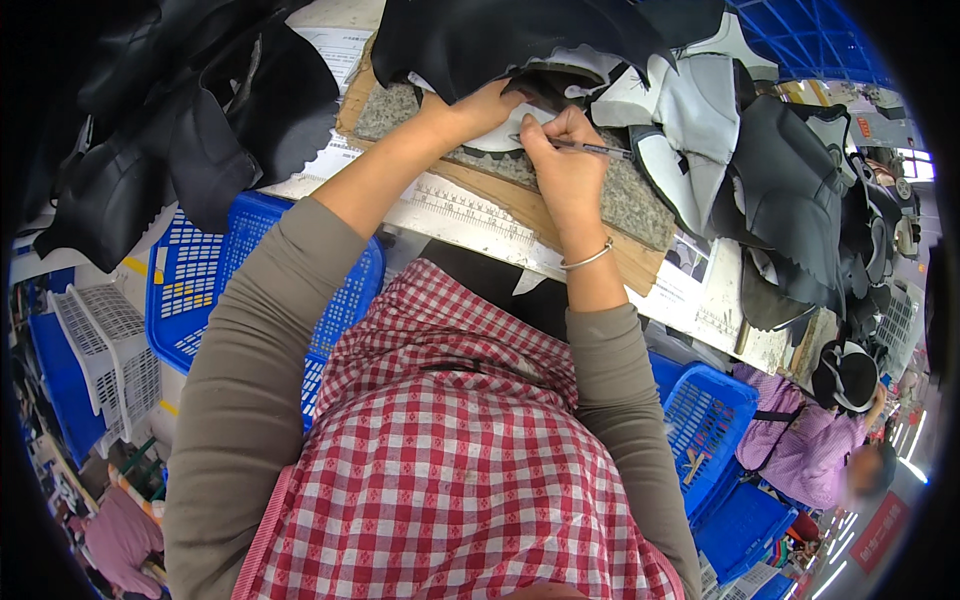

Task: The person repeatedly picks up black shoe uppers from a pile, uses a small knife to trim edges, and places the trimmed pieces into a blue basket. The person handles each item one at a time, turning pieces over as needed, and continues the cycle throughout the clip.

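Note:
My right hand (pixel 568 165) pinches a slim dark pen (pixel 592 148), its tip against the pale underside of a black leather shoe upper (pixel 500 45). That pale lining (pixel 500 130) has a scalloped lower edge. My left hand (pixel 470 112) grips the same upper under its raised black fold, its fingertips partly hidden by the leather. Beneath both hands lies a speckled grey stone slab (pixel 640 205) with a brown wood-like border (pixel 490 185). A thin bangle (pixel 588 255) circles my right wrist.
Black leather pieces (pixel 240 110) pile up at the left, with black-and-white uppers (pixel 790 190) at the right. A ruler strip (pixel 470 210) runs along the table's near edge. Blue baskets (pixel 185 290) stand below, and a person in a purple checked top (pixel 800 440) is at the right.

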`<state>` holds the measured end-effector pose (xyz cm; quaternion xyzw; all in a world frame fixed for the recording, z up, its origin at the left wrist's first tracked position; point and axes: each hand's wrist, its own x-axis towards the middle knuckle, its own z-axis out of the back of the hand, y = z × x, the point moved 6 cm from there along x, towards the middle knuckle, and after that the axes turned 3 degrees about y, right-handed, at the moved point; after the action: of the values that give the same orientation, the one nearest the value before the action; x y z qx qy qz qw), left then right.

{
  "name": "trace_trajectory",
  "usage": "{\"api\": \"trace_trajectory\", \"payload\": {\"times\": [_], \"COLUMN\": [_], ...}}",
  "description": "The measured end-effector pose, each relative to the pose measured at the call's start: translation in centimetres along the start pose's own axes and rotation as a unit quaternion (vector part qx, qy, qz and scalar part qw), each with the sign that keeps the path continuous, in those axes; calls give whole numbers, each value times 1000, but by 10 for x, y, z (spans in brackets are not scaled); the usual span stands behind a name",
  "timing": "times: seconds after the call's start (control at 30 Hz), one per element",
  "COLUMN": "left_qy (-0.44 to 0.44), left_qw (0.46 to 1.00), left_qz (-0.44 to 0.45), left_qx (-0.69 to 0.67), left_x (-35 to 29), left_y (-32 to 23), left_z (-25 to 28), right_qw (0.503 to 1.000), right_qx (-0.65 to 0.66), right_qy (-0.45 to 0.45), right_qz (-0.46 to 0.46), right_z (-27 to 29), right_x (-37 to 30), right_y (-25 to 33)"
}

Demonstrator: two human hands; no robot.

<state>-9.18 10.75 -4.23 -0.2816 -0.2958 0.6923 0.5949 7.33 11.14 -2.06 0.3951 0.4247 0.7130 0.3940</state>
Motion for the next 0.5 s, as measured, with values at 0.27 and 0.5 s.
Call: {"api": "trace_trajectory", "payload": {"times": [0.27, 0.5], "left_qy": [-41, -164], "left_qw": [999, 639], "left_qz": [-13, -34], "left_qx": [-31, -751], "left_x": [-9, -66], "left_y": [1, 54], "left_z": [8, 94], "right_qw": [983, 988], "right_qx": [177, 147], "right_qy": [21, -39], "right_qz": [-41, 6], "right_z": [23, 122], "right_x": [-10, -71], "right_y": [7, 23]}}
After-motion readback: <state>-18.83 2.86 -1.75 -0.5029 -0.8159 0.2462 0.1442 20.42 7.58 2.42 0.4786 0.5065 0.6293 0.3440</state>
